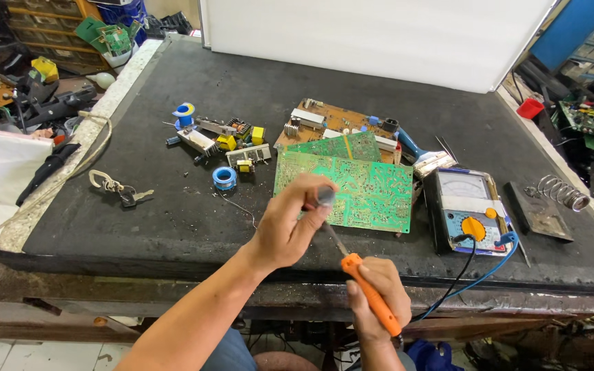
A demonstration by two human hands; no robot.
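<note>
I am looking down at my two bare hands over the near edge of a dark desk (173, 227). My right hand (377, 295), at about five o'clock in the view, has its grip clamped around the orange handle of a soldering iron (369, 294). The handle is bright orange and slim, slanting up toward eleven o'clock, and a thin grey metal shaft runs on from it. My left hand (290, 223), near the centre, has its fingers pinched together around the far end of that shaft, where a small rounded grey part (326, 196) shows between thumb and fingertips.

Just beyond my left hand, toward one o'clock, lies a green circuit board (369, 192) with its solder side up, partly over a brown board (338, 118). At three o'clock sits an analogue multimeter (467, 209) with an orange dial. At eleven o'clock lie loose electronic parts (225, 141) and a blue solder spool (224, 178).
</note>
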